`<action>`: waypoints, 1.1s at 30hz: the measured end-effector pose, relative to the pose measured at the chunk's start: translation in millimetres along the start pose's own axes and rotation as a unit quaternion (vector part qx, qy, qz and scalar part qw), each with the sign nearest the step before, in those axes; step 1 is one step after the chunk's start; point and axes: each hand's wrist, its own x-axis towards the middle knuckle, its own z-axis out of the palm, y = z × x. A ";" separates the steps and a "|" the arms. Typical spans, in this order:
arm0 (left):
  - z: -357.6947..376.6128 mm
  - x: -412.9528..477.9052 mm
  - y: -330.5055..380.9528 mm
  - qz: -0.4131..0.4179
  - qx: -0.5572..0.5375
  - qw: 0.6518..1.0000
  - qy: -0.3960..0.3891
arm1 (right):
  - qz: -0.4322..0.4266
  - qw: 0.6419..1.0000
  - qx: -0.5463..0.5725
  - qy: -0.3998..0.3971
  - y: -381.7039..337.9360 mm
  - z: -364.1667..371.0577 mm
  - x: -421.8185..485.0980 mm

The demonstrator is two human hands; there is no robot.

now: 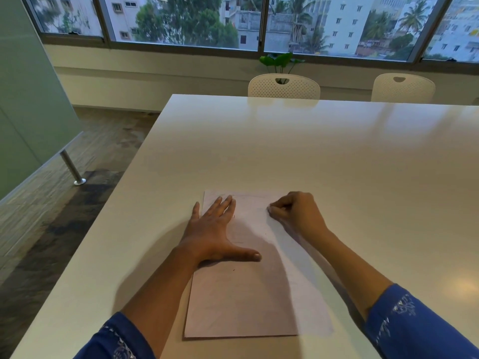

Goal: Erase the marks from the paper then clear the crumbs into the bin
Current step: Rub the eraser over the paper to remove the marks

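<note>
curled right hand (295, 213) touches paper (248, 294) at far end; left hand (212, 229) flat beside.

Left hand (212, 229) flat on paper (246, 301), right hand (295, 212) curled at its far right corner, white table (337, 151)

bench (337, 151) centre | left chair (283, 87), right chair (403, 88) top right | plant (281, 60) behind left chair | window (181, 19) top

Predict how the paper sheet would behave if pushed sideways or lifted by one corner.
The paper would probably slide easily: it lies flat on a glossy table, which may be why the left hand presses it down. Lifted by a corner, it would likely droop, since it looks very thin.
</note>
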 end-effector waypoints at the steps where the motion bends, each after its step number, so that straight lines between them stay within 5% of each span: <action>1: 0.2 0.0 0.0 0.000 -0.001 1.000 0.000 | -0.010 1.000 -0.006 -0.023 -4.8 3.7 -6.2; 6: -0.2 -0.2 0.3 0.005 0.003 1.000 0.006 | -0.071 0.987 -0.034 -0.139 -18.1 17.6 -33.3; 10: 0.3 0.3 -1.0 0.003 0.000 1.000 0.001 | 0.030 0.999 0.032 0.003 0.1 -0.6 -3.6; 13: 0.5 0.5 -0.6 0.002 -0.001 1.000 0.001 | 0.048 0.998 0.008 0.039 5.6 -7.1 10.3; 20: -0.4 -0.1 0.4 0.006 0.001 1.000 0.005 | -0.098 0.983 -0.036 -0.151 -27.1 21.8 -33.3; 28: 0.7 0.3 0.7 -0.005 0.003 1.000 0.000 | 0.046 0.999 0.011 0.028 2.7 0.5 16.7; 33: -0.3 -0.1 0.2 0.005 0.000 1.000 0.003 | -0.079 0.991 0.004 -0.109 -23.1 24.6 -26.1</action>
